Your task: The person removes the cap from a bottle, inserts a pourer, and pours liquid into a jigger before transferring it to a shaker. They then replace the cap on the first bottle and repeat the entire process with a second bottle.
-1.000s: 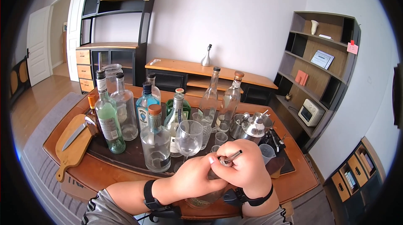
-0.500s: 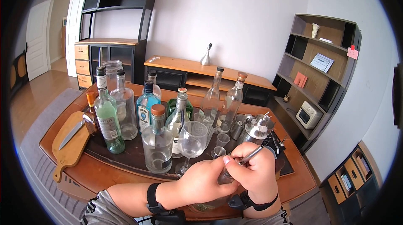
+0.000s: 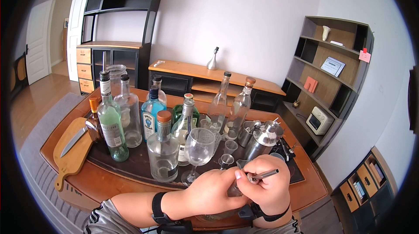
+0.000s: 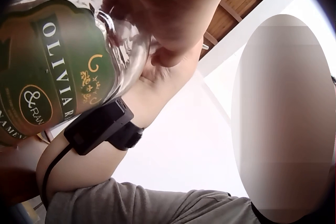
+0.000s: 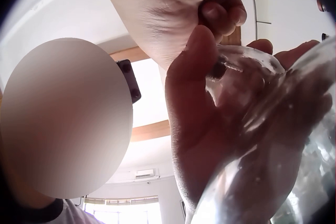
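Observation:
My left hand point(image 3: 213, 190) grips the neck of a clear glass bottle point(image 4: 52, 71), which has a green label reading OLIVIA; in the head view the hands largely cover it. At its mouth, my right hand point(image 3: 269, 177) holds a metal pour spout point(image 3: 267, 174) with thumb and curled fingers, its thin tube sticking out to the right. The right wrist view shows the bottle's shoulder point(image 5: 252, 176) close up and the right hand's fingers point(image 5: 223, 16) curled in. Just beyond the hands stand a stemmed glass point(image 3: 200, 149) and a small metal jigger point(image 3: 226, 160).
Several bottles crowd the dark mat, among them a cork-topped one point(image 3: 163, 155) and a green-tinted one point(image 3: 112, 124). A knife point(image 3: 74, 141) lies on a wooden board point(image 3: 70, 164) at the left. A metal shaker point(image 3: 264, 140) and bar tools point(image 3: 283, 150) stand at the right.
Both hands have shifted right and somewhat lower with the bottle. The spout's tube has swung to point more toward the right. More of the stemmed glass and the jigger shows.

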Demonstrator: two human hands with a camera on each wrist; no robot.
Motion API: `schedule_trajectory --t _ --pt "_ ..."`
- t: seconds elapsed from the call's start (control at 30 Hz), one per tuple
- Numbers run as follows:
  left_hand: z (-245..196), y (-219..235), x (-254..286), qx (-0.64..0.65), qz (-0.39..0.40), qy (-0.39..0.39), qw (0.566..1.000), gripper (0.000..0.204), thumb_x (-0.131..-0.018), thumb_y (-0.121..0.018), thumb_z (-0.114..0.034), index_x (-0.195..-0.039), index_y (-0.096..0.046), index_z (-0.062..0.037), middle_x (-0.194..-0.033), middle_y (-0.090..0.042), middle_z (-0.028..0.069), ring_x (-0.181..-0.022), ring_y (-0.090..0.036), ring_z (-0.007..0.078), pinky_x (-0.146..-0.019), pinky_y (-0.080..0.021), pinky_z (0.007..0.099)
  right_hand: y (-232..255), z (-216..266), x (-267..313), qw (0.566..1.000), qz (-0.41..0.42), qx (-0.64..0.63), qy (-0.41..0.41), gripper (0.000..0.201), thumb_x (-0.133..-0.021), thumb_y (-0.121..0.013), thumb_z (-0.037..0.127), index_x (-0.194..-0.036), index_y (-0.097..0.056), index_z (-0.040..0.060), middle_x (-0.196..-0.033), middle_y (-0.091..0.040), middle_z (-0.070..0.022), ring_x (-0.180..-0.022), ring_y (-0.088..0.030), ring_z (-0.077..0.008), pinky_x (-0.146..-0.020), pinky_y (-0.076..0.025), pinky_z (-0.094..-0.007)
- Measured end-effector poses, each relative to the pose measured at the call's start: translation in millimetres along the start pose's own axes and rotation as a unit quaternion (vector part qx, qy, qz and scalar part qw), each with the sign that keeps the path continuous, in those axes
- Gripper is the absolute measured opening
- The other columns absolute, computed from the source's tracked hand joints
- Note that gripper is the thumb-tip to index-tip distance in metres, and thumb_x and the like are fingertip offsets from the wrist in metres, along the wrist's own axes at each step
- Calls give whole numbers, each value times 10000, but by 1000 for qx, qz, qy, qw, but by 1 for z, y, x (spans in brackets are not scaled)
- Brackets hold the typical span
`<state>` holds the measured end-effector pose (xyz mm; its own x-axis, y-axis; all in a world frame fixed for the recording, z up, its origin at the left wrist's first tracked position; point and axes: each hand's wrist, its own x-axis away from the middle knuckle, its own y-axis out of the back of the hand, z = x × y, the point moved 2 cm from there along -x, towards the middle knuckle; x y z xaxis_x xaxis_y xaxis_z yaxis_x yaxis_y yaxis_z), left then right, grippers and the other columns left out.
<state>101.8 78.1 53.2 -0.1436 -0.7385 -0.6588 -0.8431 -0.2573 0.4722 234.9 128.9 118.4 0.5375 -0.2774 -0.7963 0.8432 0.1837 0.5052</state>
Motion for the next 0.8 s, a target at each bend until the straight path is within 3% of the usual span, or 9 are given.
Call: schedule_trajectory --t 0.3,0.4,0.43,0.5,0.53,0.57,0.6,0.73,0.8 --pt "-5 2 -3 1 14 9 1000 408 -812 -764 -323 -984 -543 -26 -770 -655 177 -696 -651 402 -603 -508 465 4 -1 1 997 6 -44 -65 191 -784 -774 83 -714 -598 55 -549 -503 -39 -465 -495 -204 -466 -358 -309" --pt "-4 1 -2 -14 18 17 1000 409 -816 -757 -332 -988 -547 -26 -736 -647 173 -679 -648 401 -594 -509 461 6 -5 3 999 1 -24 -47 175 -768 -784 77 -729 -616 47 -577 -531 -49 -490 -524 -191 -479 -374 -304" --pt "-2 0 1 -38 28 29 998 413 -816 -756 -336 -990 -548 -25 -721 -643 170 -673 -647 401 -590 -508 460 8 -10 7 994 -89 -61 -9 146 -782 -767 88 -730 -637 48 -611 -580 -48 -530 -554 -161 -490 -387 -305" --pt "5 2 5 -43 27 48 998 423 -813 -756 -345 -991 -548 -22 -695 -634 166 -663 -645 400 -583 -507 457 46 -28 10 911 -413 -12 -6 100 -864 -639 63 -798 -564 64 -639 -546 -22 -553 -484 -104 -514 -374 -241" --pt "11 3 7 -24 16 55 998 429 -811 -756 -350 -989 -548 -19 -684 -630 164 -659 -644 400 -580 -505 455 79 -33 17 869 -474 -104 -94 108 -885 -593 49 -821 -506 57 -651 -488 -19 -555 -439 -93 -518 -365 -224" --pt "13 3 8 -6 5 61 998 435 -809 -756 -355 -987 -547 -17 -674 -626 163 -655 -643 400 -576 -504 453 116 -61 31 890 -444 -103 -31 119 -900 -564 59 -810 -486 51 -648 -461 -18 -557 -426 -85 -501 -343 -222" --pt "12 2 6 -5 -2 63 998 440 -807 -757 -354 -979 -542 -11 -681 -629 165 -651 -642 395 -578 -503 447 137 -74 40 893 -436 -110 -32 121 -896 -564 48 -807 -482 45 -644 -452 -25 -540 -432 -86 -489 -331 -215" --pt "6 -2 4 -38 -3 66 997 448 -800 -764 -353 -996 -555 -9 -684 -633 161 -648 -643 390 -579 -505 442 145 -63 48 912 -371 -150 -91 105 -870 -581 20 -806 -498 22 -691 -468 -37 -527 -460 -93 -482 -350 -218" --pt "4 -1 4 -37 -3 70 997 444 -794 -770 -355 -992 -570 -11 -681 -635 155 -643 -645 384 -576 -508 438 136 -62 44 919 -360 -150 -64 101 -856 -593 13 -808 -505 16 -696 -472 -34 -533 -464 -89 -486 -346 -214"
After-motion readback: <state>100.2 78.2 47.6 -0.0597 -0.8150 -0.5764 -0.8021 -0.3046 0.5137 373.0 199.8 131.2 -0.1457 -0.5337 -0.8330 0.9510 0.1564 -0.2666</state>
